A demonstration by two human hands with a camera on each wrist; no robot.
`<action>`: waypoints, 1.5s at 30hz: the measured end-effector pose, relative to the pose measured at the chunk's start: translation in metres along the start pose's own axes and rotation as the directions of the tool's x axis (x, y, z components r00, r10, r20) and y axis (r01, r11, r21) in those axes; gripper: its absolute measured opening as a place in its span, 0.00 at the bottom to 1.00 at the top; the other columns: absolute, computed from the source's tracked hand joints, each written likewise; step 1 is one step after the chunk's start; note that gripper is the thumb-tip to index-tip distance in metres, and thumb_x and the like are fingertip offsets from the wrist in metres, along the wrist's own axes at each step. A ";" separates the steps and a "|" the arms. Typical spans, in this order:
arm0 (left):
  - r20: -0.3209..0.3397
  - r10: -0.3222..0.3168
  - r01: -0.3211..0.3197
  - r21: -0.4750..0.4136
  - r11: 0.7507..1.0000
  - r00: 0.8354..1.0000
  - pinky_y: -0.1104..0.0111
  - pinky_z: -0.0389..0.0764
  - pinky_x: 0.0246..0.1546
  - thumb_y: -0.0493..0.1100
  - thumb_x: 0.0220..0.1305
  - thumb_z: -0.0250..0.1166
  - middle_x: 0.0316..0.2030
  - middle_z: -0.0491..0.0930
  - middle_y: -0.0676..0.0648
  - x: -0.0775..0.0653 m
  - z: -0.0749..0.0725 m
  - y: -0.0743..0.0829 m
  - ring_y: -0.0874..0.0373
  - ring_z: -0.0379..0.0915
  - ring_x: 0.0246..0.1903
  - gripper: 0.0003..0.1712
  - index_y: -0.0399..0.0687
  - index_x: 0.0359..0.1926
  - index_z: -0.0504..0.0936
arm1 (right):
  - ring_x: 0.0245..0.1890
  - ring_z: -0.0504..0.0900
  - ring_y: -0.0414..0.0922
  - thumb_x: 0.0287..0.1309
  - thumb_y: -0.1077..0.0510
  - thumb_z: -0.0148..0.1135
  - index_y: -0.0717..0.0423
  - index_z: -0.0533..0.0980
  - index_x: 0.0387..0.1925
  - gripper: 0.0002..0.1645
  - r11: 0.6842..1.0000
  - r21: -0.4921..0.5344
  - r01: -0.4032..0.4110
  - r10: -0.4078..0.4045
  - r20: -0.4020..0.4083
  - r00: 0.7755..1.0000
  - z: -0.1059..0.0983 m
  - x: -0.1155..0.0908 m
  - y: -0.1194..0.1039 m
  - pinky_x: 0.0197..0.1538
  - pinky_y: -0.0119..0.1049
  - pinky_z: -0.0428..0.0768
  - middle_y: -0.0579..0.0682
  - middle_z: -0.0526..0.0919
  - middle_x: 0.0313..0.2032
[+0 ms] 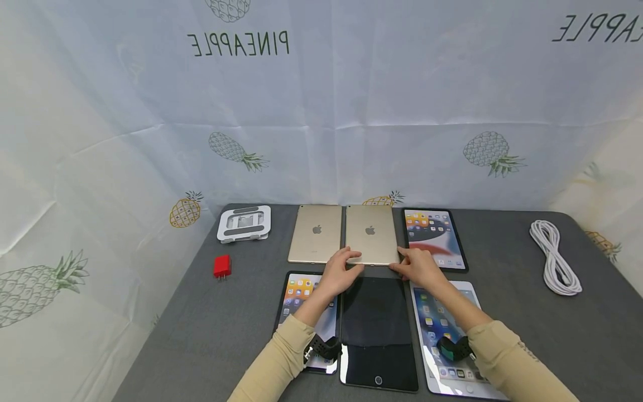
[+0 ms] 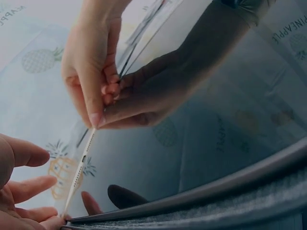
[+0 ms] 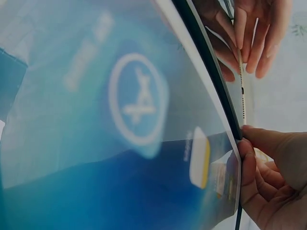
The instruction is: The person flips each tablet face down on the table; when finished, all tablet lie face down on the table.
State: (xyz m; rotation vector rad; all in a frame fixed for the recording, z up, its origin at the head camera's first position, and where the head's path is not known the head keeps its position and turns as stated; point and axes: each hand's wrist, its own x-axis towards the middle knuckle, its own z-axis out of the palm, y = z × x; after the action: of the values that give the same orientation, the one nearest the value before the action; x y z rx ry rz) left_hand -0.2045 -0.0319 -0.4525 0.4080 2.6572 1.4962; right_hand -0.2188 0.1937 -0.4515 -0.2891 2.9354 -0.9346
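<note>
A gold tablet [image 1: 372,231] lies face down in the middle of the back row. My left hand [image 1: 342,272] is at its near-left corner, fingers spread loosely over it and the thumb by the near edge. At the near-right corner, my right hand [image 1: 421,268] pinches the tablet between thumb and finger. The right wrist view gives this hand [image 3: 278,177] close up at the slim gold edge. From the left wrist, the tablet's thin edge [image 2: 79,170] runs between both hands. Below the hands lies a black tablet [image 1: 377,324] with a dark screen.
Another gold tablet [image 1: 311,240] lies left of it, a lit tablet [image 1: 437,240] right. Lit tablets lie under the left forearm [image 1: 296,293] and right forearm [image 1: 437,335]. A white stand [image 1: 244,223], red plug [image 1: 222,266] and coiled white cable [image 1: 555,259] are farther out.
</note>
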 end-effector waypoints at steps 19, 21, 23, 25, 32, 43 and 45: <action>-0.035 0.081 -0.081 -0.001 0.997 0.996 0.44 0.59 0.64 0.40 0.64 0.61 0.62 0.70 0.34 0.000 0.015 0.010 0.38 0.61 0.65 0.18 0.38 0.53 0.82 | 0.22 0.77 0.41 0.60 0.54 0.67 0.71 0.72 0.59 0.31 0.998 0.054 0.028 -0.025 -0.061 0.998 -0.015 -0.014 0.012 0.29 0.36 0.76 0.46 0.83 0.24; -0.052 0.115 -0.114 0.009 0.993 0.992 0.45 0.59 0.65 0.39 0.63 0.61 0.60 0.72 0.34 0.001 0.018 0.015 0.38 0.61 0.64 0.17 0.38 0.51 0.83 | 0.27 0.79 0.43 0.60 0.56 0.67 0.69 0.75 0.56 0.27 0.997 0.051 0.054 -0.047 -0.124 0.991 -0.020 -0.018 0.017 0.32 0.36 0.78 0.48 0.84 0.28; -0.061 0.132 -0.132 0.010 0.991 0.989 0.46 0.62 0.64 0.38 0.63 0.61 0.60 0.73 0.35 0.003 0.021 0.021 0.40 0.63 0.64 0.16 0.39 0.51 0.83 | 0.32 0.81 0.47 0.61 0.56 0.67 0.66 0.77 0.55 0.24 0.997 0.049 0.061 -0.051 -0.181 0.982 -0.025 -0.022 0.024 0.34 0.39 0.81 0.51 0.85 0.33; -0.055 0.139 -0.141 -0.017 0.990 0.989 0.51 0.67 0.62 0.38 0.64 0.61 0.59 0.74 0.38 0.004 0.025 0.027 0.42 0.67 0.62 0.16 0.40 0.52 0.83 | 0.37 0.82 0.52 0.62 0.56 0.65 0.64 0.77 0.55 0.23 0.997 0.047 0.054 -0.042 -0.227 0.973 -0.030 -0.028 0.032 0.38 0.44 0.82 0.55 0.84 0.38; 0.114 0.040 -0.015 -0.214 0.977 0.993 0.66 0.76 0.55 0.41 0.67 0.61 0.56 0.78 0.42 0.003 0.048 0.044 0.52 0.76 0.55 0.21 0.41 0.59 0.78 | 0.53 0.72 0.66 0.64 0.55 0.63 0.66 0.68 0.64 0.31 0.998 0.068 0.012 0.007 -0.267 0.964 -0.047 -0.052 0.058 0.52 0.61 0.76 0.70 0.68 0.60; 0.204 -0.105 0.174 -0.356 0.918 0.973 0.59 0.72 0.60 0.42 0.66 0.63 0.61 0.73 0.39 0.007 0.081 0.055 0.48 0.69 0.62 0.28 0.36 0.64 0.71 | 0.56 0.68 0.70 0.64 0.45 0.61 0.73 0.53 0.70 0.48 0.991 0.062 -0.114 0.120 -0.092 0.989 -0.061 -0.077 0.078 0.53 0.65 0.71 0.77 0.58 0.64; 0.218 -0.134 0.216 -0.417 0.883 0.967 0.59 0.70 0.62 0.41 0.65 0.63 0.62 0.71 0.38 0.009 0.085 0.057 0.47 0.67 0.63 0.30 0.34 0.65 0.69 | 0.55 0.69 0.69 0.64 0.44 0.61 0.74 0.50 0.70 0.50 0.989 0.061 -0.134 0.138 -0.062 0.989 -0.062 -0.080 0.079 0.53 0.65 0.71 0.77 0.59 0.63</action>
State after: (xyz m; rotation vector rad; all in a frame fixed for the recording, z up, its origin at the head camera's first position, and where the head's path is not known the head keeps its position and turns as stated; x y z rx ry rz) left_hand -0.1866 0.0689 -0.4479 0.2457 2.0686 1.8271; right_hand -0.1595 0.3073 -0.4470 -0.0555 2.9367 -1.0239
